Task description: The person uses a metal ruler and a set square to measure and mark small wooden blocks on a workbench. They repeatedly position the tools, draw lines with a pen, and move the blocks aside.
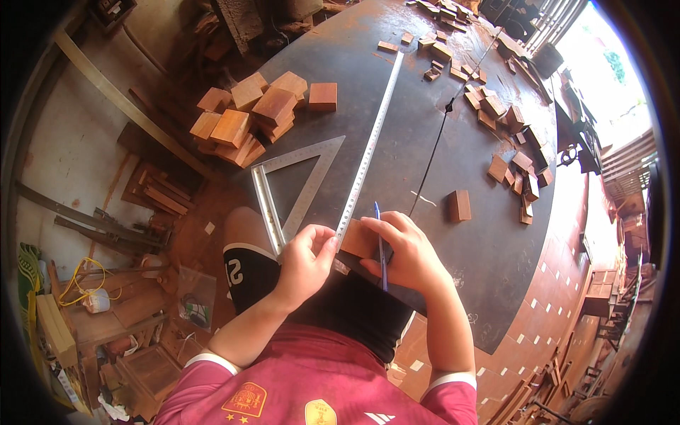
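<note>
A long steel ruler point(371, 145) runs away from me across the dark table. My left hand point(306, 265) pinches its near end between thumb and fingers, against the left side of a reddish-brown wooden block point(358, 239). From the other side, my right hand point(407, 253) grips that block, with a blue pen point(383, 263) held upright between its fingers. Left of the ruler lies a metal triangle square point(309, 185), its thick edge near my left hand. One loose wooden block point(459, 205) sits to the right of my right hand.
Stacked wooden blocks point(251, 113) stand at the table's left edge, beside a single block point(323, 97). More small blocks point(489, 106) are scattered along the far right. A thin dark line point(435, 145) crosses the table point(489, 269). A cluttered bench point(106, 326) stands at left.
</note>
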Motion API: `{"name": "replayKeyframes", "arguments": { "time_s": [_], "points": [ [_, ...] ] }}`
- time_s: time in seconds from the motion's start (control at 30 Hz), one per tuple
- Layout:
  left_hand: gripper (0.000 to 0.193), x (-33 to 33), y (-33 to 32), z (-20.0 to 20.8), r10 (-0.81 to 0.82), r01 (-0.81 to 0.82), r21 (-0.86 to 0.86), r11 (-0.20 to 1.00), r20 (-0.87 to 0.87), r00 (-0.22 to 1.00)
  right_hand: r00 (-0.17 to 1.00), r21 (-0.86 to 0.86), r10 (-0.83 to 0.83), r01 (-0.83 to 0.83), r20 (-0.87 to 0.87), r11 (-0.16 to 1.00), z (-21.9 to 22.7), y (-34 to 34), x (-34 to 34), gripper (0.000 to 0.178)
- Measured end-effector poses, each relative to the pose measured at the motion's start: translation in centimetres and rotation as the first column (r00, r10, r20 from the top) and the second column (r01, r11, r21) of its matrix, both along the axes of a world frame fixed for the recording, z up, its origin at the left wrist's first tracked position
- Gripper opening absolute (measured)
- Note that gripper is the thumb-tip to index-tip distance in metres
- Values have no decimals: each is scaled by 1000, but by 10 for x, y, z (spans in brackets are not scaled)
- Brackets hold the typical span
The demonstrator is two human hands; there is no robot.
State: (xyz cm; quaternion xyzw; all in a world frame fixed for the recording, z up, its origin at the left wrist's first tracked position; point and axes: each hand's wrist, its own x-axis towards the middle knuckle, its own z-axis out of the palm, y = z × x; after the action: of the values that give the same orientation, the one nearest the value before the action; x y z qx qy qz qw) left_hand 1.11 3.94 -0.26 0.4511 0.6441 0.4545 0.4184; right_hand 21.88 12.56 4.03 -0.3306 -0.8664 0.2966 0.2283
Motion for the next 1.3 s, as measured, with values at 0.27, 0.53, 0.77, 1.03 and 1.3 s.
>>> {"name": "replayKeyframes", "arguments": {
  "time_s": [0.27, 0.53, 0.77, 1.03, 1.3],
  "points": [
    [9, 2, 0, 0, 17, -16, 20, 1000, -27, 999, 999, 117, -6, 10, -34, 993, 1, 1, 0, 66],
    [14, 1, 0, 3, 19, -19, 5, 1000, 15, 1000, 942, -249, -91, 9, -323, 968, -8, -5, -3, 29],
    [13, 3, 1, 1, 35, -33, 44, 998, -46, 998, 910, -470, -224, 36, -350, 882, -14, -5, -18, 16],
    [11, 2, 0, -2, 29, -25, 78, 997, -47, 998, 936, -341, -205, 101, -286, 935, -17, 1, -35, 24],
    [9, 2, 1, 5, 29, -25, 115, 993, -36, 999, 952, -314, -181, 98, -247, 944, -24, 3, -33, 23]
  ]
}}
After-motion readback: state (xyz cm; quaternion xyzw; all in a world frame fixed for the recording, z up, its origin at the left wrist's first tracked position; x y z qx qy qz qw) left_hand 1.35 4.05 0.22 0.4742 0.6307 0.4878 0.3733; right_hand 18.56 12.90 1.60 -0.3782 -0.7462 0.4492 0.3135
